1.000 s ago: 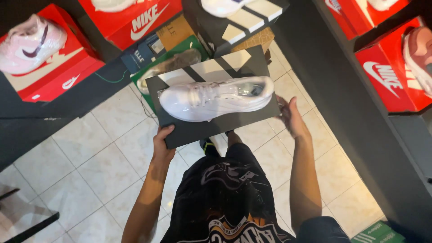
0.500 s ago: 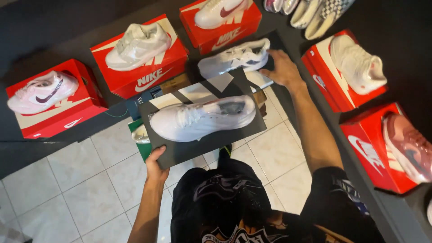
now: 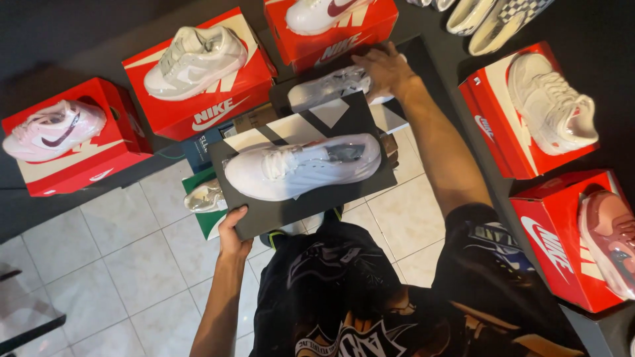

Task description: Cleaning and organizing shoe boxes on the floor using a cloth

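A person stands on a pale tiled floor [image 3: 99, 264], seen from above, at a dark worktop [image 3: 86, 39] lined with shoe boxes. The left hand [image 3: 233, 228] has its grip closed on the near left corner of a black box [image 3: 291, 208], thumb on top, holding it level at waist height. A white shoe [image 3: 301, 166] wrapped in clear plastic lies on its side on top of that box, just beyond the grip. The right hand [image 3: 383, 69] reaches forward over the worktop, its fingers curled onto a second wrapped shoe [image 3: 327, 87] that rests on another black box [image 3: 423, 59]; how firmly it grips, I cannot tell. Left of the left hand, red boxes [image 3: 205, 109] each carry a pale shoe. Right of the right arm, two more red boxes carry a white shoe [image 3: 552, 102] and a pink shoe [image 3: 608, 235]. Below the held box, a green box [image 3: 198, 205] and another wrapped shoe show.
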